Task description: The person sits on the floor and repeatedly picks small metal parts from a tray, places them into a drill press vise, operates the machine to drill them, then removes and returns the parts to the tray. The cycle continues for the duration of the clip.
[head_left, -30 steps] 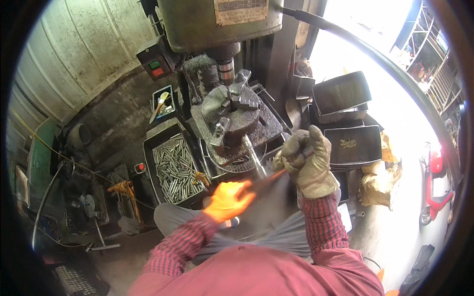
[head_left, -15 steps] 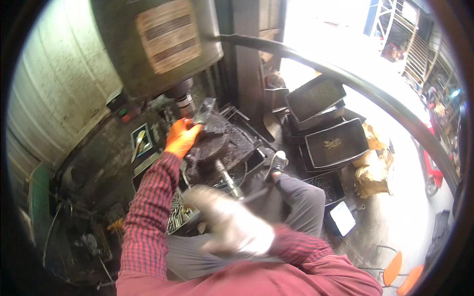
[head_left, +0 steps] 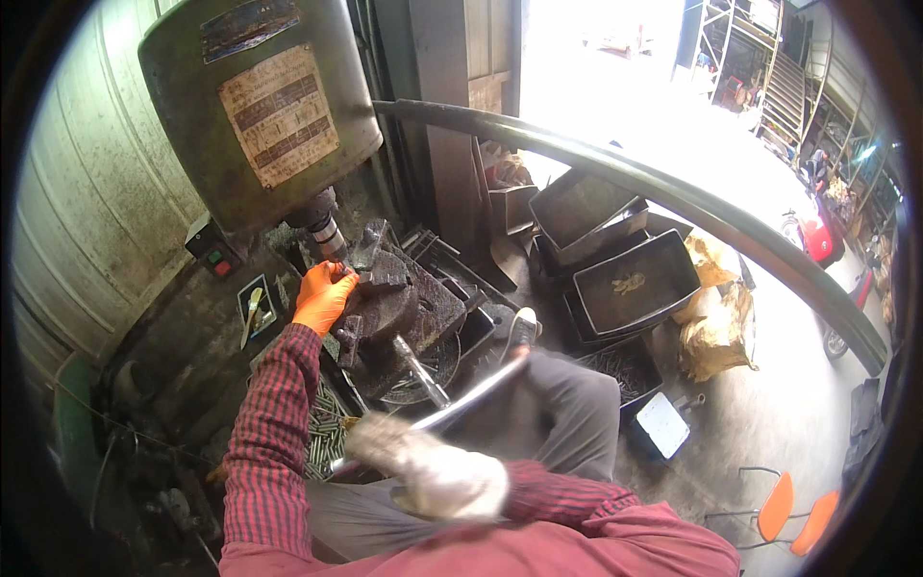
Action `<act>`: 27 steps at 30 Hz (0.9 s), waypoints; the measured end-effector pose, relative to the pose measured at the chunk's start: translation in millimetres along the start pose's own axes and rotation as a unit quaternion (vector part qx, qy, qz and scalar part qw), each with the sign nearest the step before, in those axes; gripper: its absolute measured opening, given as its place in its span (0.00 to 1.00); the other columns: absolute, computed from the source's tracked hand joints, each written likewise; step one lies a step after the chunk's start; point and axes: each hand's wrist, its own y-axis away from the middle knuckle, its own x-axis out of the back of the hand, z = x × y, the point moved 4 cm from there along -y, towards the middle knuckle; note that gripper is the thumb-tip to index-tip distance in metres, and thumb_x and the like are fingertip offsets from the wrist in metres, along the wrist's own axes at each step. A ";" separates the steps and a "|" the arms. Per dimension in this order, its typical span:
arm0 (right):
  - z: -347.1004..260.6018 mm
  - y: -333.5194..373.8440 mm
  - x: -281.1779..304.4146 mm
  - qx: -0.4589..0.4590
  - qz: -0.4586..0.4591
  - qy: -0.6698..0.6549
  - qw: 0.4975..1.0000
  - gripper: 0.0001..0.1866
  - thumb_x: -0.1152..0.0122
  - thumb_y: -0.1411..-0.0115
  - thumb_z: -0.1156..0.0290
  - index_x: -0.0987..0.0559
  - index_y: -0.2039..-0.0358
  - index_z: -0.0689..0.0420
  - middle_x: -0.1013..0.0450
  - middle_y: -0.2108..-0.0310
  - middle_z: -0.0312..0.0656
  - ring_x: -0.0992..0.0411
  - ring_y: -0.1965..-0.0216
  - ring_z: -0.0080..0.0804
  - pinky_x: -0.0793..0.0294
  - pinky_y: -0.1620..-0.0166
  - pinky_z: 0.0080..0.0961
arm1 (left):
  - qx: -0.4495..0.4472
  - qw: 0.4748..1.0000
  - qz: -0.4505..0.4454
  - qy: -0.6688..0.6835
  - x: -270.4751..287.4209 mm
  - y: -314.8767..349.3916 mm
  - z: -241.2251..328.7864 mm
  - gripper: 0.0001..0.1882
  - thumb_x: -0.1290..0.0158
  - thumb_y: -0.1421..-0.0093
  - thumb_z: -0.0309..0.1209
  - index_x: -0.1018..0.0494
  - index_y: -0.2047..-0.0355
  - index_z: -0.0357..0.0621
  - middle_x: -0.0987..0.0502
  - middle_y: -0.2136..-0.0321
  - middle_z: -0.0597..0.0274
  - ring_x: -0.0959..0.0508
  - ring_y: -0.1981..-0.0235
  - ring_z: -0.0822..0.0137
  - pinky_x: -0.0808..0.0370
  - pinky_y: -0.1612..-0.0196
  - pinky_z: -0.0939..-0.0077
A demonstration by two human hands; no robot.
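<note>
My left hand (head_left: 323,296), in an orange glove, has its fingertips pinched together at the jaws of a dark, grimy vise (head_left: 413,308). They are just below the drill press chuck (head_left: 327,231); anything in the pinch is too small to make out. My right hand (head_left: 428,471), in a whitish glove and smeared by motion, is in front of my lap. It overlaps a shiny metal bar (head_left: 471,392) that crosses the end of the vise's screw (head_left: 420,370). Whether its fingers grip the bar cannot be told.
The drill press's green head (head_left: 260,106) hangs over the vise, and a long curved metal bar (head_left: 625,163) arches across to the right. Several metal pins (head_left: 329,428) fill a tray below my left forearm. Black bins (head_left: 639,288) are stacked at right beside yellowish sacks (head_left: 719,332).
The view has shifted, so the drill head shows more fully. The shiny bar now shows slanting across by my right hand. My left hand stays at the vise, its fingers pinched closer under the chuck.
</note>
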 end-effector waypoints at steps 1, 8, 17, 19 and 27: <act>6.8 -2.0 -12.9 -0.025 -0.041 0.006 0.999 0.39 0.33 0.47 0.79 0.28 0.32 0.61 0.31 0.32 0.59 0.33 0.31 0.54 0.32 0.29 0.47 | -0.025 1.000 0.012 0.004 1.5 -0.1 1.0 0.11 0.34 0.37 0.33 0.20 0.63 0.38 0.16 0.68 0.63 0.19 0.64 0.71 0.24 0.57 0.70; 159.6 113.2 54.8 -0.441 0.131 0.156 0.874 0.33 0.32 0.45 0.77 0.25 0.37 0.61 0.21 0.50 0.59 0.20 0.50 0.51 0.20 0.48 0.40 | -0.025 0.997 -0.008 0.071 8.0 -5.5 -3.9 0.08 0.35 0.36 0.30 0.20 0.63 0.38 0.18 0.68 0.66 0.21 0.67 0.75 0.25 0.60 0.74; 84.7 129.1 116.8 -0.449 0.327 -0.112 0.824 0.41 0.27 0.46 0.83 0.30 0.31 0.60 0.24 0.40 0.46 0.25 0.39 0.31 0.27 0.34 0.29 | 0.093 0.899 0.088 0.420 65.5 38.6 -48.3 0.04 0.39 0.37 0.24 0.24 0.63 0.43 0.16 0.66 0.58 0.18 0.65 0.65 0.22 0.59 0.70; 101.2 131.7 100.5 -0.447 0.296 -0.098 0.838 0.41 0.28 0.47 0.88 0.30 0.32 0.62 0.27 0.37 0.47 0.28 0.35 0.33 0.30 0.31 0.30 | 0.076 0.876 0.064 0.473 63.2 46.5 -52.1 0.05 0.40 0.36 0.24 0.26 0.65 0.41 0.17 0.66 0.56 0.18 0.64 0.63 0.23 0.57 0.67; 104.6 132.2 83.1 -0.366 0.353 -0.243 0.826 0.37 0.31 0.44 0.87 0.28 0.33 0.64 0.24 0.40 0.47 0.24 0.41 0.34 0.25 0.34 0.31 | 0.018 0.929 0.066 0.363 32.3 17.3 -13.7 0.15 0.38 0.31 0.26 0.24 0.46 0.40 0.17 0.61 0.65 0.18 0.59 0.69 0.24 0.50 0.74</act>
